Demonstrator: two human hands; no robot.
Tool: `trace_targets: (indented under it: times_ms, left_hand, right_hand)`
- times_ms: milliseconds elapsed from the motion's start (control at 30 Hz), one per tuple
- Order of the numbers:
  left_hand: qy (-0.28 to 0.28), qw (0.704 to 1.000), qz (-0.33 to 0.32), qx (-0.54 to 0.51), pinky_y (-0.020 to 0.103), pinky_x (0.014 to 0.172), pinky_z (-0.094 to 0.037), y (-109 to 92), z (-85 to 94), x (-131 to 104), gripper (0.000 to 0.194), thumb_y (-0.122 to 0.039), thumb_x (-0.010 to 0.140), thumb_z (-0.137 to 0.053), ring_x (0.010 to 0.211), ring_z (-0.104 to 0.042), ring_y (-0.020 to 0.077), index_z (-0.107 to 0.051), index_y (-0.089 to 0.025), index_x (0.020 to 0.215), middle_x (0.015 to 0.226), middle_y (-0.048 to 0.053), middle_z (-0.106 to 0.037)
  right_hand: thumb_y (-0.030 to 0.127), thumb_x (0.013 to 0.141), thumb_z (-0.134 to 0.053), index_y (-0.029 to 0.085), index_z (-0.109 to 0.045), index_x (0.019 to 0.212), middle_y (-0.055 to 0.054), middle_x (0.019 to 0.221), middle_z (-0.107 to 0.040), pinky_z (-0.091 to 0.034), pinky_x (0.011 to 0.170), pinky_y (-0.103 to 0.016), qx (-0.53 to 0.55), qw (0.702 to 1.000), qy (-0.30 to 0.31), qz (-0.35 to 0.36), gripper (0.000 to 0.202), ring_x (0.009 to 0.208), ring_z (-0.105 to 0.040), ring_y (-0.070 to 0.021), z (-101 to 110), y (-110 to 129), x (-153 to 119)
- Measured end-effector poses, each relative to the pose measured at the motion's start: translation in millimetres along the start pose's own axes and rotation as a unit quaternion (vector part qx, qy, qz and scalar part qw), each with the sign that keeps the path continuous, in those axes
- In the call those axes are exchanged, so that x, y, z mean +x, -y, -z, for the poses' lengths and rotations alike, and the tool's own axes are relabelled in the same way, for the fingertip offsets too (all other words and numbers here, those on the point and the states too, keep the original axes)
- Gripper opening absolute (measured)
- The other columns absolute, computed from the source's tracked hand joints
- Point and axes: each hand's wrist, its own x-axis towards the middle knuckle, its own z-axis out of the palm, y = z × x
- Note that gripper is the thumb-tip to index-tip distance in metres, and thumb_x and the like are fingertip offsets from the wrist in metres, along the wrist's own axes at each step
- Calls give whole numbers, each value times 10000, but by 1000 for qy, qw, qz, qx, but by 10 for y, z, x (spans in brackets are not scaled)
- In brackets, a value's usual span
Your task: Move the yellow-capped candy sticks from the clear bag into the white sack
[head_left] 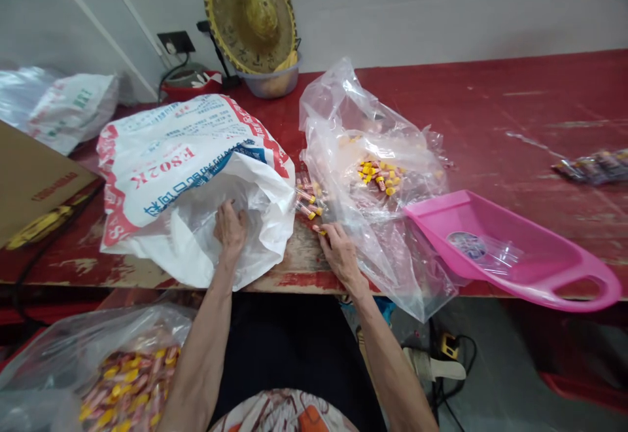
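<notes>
My left hand (pixel 230 228) is inside the mouth of a white woven sack (pixel 161 137) with red and blue print. Its fingers are curled together, and what they hold, if anything, is too small to make out. At the table's front edge, my right hand (pixel 339 252) has its fingertips closed on a small yellow-capped tube (pixel 320 230) with pink contents. Just beyond it, several similar loose tubes (pixel 308 199) lie between the sack and a clear plastic bag (pixel 392 235). More yellow-capped tubes (pixel 380 175) are piled in that bag.
A pink scoop (pixel 530 249) holding clear pieces overlaps the bag's right side. Below left is a large clear bag of capped tubes (pixel 130 386). A cardboard box (pixel 39 183) stands left; a straw hat (pixel 250 13) leans behind a plastic tub (pixel 272 83). Dark packets (pixel 596 167) lie far right.
</notes>
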Motion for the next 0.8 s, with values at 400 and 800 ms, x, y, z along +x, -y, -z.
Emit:
trace_targets:
  times_ms: [400,800]
  left_hand:
    - [124,921,-63,-363,233,597,-426,-701,319,-697,364,-498,967,-565,653,-524,122,-725,-184,1057,788,10,-617]
    - [295,893,-92,-329,246,611,-412,-851,56,-685,370,-539,879,-707,617,-482,117,-739,-195,1011,794,-3,-677]
  right_hand:
    - [434,1095,-480,236,-707,1001,-85,1006,-725,-558,814,-352,49,995,28,-78,316,897,-680,-220,84,-11,49]
    - [644,916,-693,238,-658,941,27,731,-612,-449,584,-270,299,924,101,-214,408,644,-551,-146,255,94,103]
